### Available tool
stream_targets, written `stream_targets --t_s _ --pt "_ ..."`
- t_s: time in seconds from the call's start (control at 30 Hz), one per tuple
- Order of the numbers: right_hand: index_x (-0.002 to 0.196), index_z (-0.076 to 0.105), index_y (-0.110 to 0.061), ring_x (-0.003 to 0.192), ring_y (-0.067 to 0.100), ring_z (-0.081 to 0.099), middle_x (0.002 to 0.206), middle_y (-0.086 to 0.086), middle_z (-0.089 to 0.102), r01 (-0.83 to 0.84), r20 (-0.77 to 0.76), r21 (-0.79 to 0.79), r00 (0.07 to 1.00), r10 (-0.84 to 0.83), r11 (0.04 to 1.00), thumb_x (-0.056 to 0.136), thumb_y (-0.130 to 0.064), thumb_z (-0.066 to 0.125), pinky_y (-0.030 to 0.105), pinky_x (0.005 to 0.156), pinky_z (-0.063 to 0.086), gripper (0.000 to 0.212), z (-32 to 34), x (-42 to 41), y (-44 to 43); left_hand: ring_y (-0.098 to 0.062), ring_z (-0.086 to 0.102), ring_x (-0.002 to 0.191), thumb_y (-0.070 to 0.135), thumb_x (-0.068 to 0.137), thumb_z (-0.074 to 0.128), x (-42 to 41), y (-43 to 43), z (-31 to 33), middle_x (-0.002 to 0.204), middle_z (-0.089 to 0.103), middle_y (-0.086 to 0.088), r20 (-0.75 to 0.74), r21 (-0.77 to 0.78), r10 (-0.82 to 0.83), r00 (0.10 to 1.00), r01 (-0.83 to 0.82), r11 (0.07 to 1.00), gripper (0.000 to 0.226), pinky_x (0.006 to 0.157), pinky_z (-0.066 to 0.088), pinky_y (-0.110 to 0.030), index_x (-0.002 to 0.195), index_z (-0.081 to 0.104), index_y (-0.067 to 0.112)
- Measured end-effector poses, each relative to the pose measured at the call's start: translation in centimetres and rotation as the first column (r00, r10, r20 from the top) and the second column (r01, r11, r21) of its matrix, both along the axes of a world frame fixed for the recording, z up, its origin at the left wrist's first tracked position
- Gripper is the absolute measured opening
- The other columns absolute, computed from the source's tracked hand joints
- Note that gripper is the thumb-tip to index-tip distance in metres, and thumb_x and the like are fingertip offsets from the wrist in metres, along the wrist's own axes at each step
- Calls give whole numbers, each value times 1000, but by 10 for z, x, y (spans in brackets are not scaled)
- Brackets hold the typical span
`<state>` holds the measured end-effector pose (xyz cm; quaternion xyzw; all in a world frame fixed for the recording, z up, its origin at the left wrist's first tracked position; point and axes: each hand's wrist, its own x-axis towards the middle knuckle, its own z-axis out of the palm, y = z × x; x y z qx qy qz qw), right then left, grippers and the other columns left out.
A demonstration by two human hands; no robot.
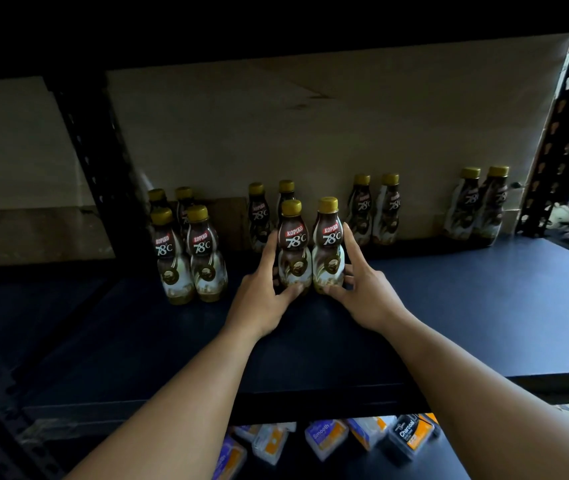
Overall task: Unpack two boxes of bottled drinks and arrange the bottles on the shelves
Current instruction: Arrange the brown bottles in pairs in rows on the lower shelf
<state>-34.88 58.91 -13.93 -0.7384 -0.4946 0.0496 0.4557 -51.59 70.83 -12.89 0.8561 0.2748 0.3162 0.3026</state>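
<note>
Two brown coffee bottles with gold caps stand side by side on the dark blue shelf (449, 306). My left hand (262, 292) grips the left bottle (294, 247), fingers along its side and thumb at its base. My right hand (362, 289) grips the right bottle (328, 247) the same way. Both bottles rest upright on the shelf. Behind them stands another pair (259, 216) by the back wall. A group of several bottles (189, 251) stands to the left. Pairs stand further right (376, 209) and at the far right (477, 206).
Black slotted uprights frame the shelf at left (96, 161) and right (553, 133). The shelf above (276, 46) hangs low and dark. On the shelf below lie several small packaged goods (328, 438). The shelf's front and right parts are bare.
</note>
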Motion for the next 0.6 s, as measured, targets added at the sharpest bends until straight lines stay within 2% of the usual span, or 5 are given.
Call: stream_targets --t_s 0.3,0.47,0.6 --pt "142 -17 -74 97 26 72 111 10 73 -13 10 19 1000 13 1000 91 -25 75 54 92 56 116 0 -1 0 -16 53 133 32 94 71 -1 -1 0 147 54 13 -13 18 -13 1000 13 1000 107 108 42 -35 142 -15 72" --pt "142 -16 -75 98 25 72 111 8 73 -23 0 15 1000 23 1000 90 -24 75 54 93 56 116 0 0 -1 -16 53 133 32 93 72 -1 1 -1 147 54 14 -4 24 -17 1000 17 1000 107 111 43 -38 142 -14 72" --pt "142 -17 -75 104 23 71 118 4 72 -27 2 13 1000 27 1000 90 -26 76 52 95 56 117 2 -2 -3 -19 52 134 34 92 73 0 2 -1 146 55 14 -3 25 -7 1000 7 1000 108 111 44 -44 138 -15 76"
